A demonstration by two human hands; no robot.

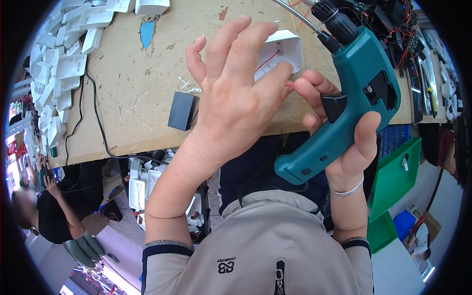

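Note:
My left hand (238, 88) reaches over a small open white plastic box (291, 45) on the workbench. Its outer fingers are spread, while the index finger and thumb come together at a thin red wire (289, 85). A length of red wire also shows inside the box; part is hidden behind my hand. My right hand (361, 147) cradles a teal pistol-shaped soldering gun (344, 93) with a black trigger and a metal feed tube. Its handle points toward me, and its working end is partly out of view. My right fingertips meet the wire's end.
A black block (182, 111) lies beside my left wrist. White plastic housings (71, 66) are heaped at the left, near a black cable (98, 118). Circuit boards and wires (393, 24) crowd the far right. Green trays (397, 177) stand below the bench's right end; another person (59, 211) sits lower left.

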